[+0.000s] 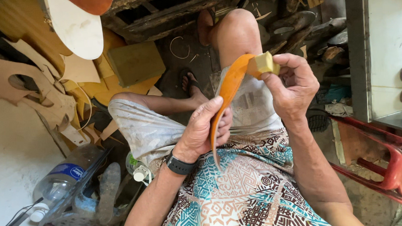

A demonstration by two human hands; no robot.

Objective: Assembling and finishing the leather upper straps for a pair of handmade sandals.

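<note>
Head view: left hand [201, 128] grip closed on orange sole [227, 92]; right hand [293, 85] pinches yellow block [264, 63] (against sole's upper end).

Two hands are at work: the left hand [206, 128] and the right hand [293, 85]. Between them are one curved orange strip [229, 92] and one small yellowish block [264, 64]. One black wristwatch [179, 165], one clear plastic bottle [63, 180], one red chair frame [381, 164], one sandalled foot [192, 84].
</note>
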